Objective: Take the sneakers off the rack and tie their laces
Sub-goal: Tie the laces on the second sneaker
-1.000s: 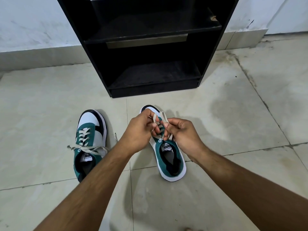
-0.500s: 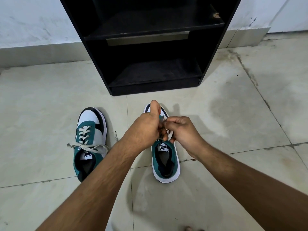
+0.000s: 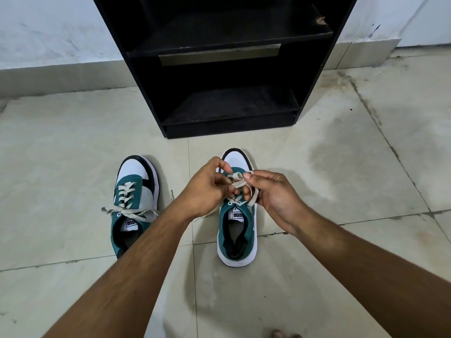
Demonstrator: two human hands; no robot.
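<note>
The sneakers are both off the rack (image 3: pixel 219 113) and sit side by side on the floor (image 3: pixel 341 167), just in front of it, toes pointing at the rack. The left sneaker (image 3: pixel 133 203) has its lace pulled across in what looks like a bow, with loose ends lying out to each side. The right sneaker (image 3: pixel 238 223) is the one being worked on. The left hand (image 3: pixel 207 189) pinches one part of the lace (image 3: pixel 240 182) and the right hand (image 3: pixel 271 193) pinches another part, with a loop standing up between them above the tongue. So the step in hand seems to be tying the bow on this second shoe. The next move probably calls for pushing one loop through and pulling both ways until the knot sits tight. The hands need to hold on, or the loop may slip open.
</note>
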